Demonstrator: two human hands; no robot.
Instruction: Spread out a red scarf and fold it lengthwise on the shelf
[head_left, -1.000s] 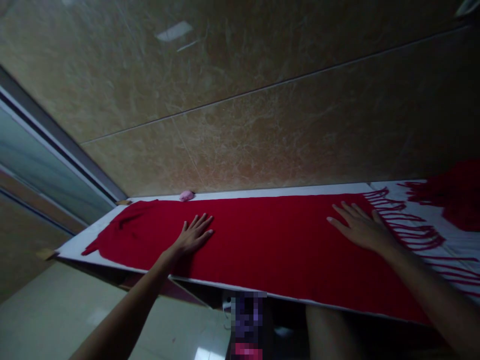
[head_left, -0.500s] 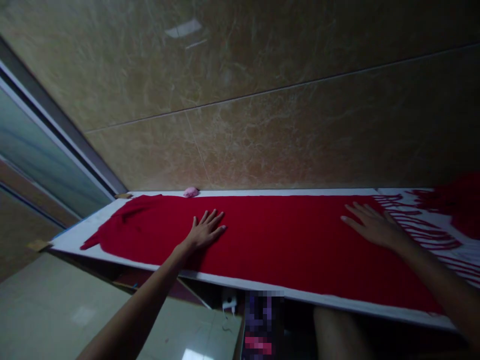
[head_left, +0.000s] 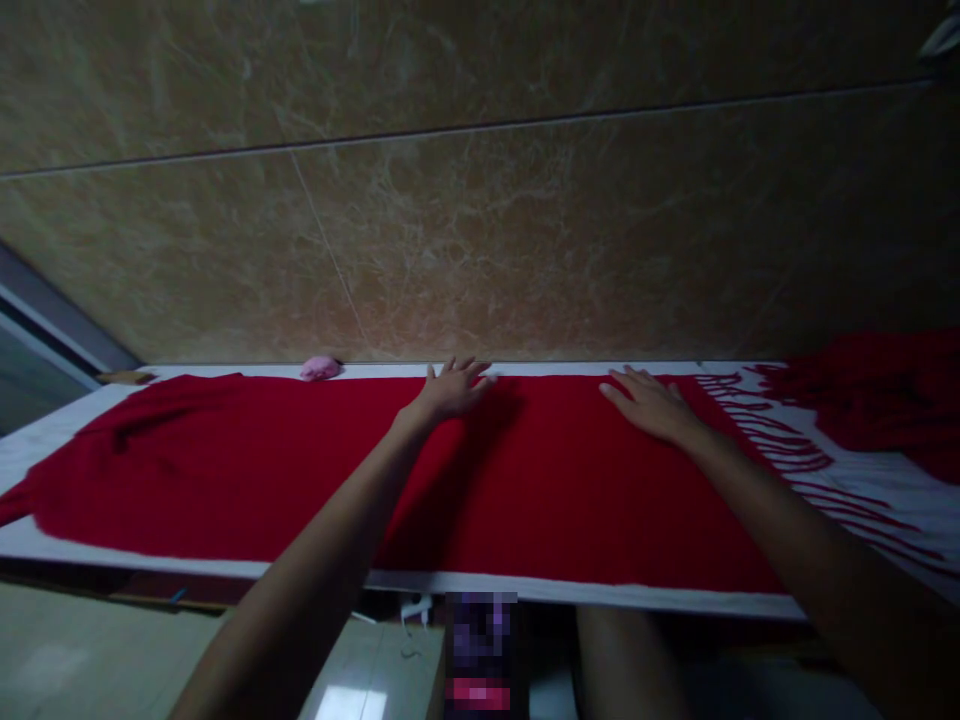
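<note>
Along one long white-topped table [head_left: 540,585] lie one flat red fringed fabric scarf [head_left: 540,490] reaching near both long edges and one bunched red fringed cloth [head_left: 877,395] toward the right end, with two hands, left hand [head_left: 450,390] and right hand [head_left: 651,408], fingers spread over the scarf near the back edge, where one small pink lump [head_left: 321,368] sits.

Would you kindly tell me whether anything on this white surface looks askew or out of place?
The red fringed cloth looks askew at its left end: it is creased there and narrows toward the picture's edge, whereas its middle lies flat. The small pink lump near the wall seems stray. I see no spill.
</note>
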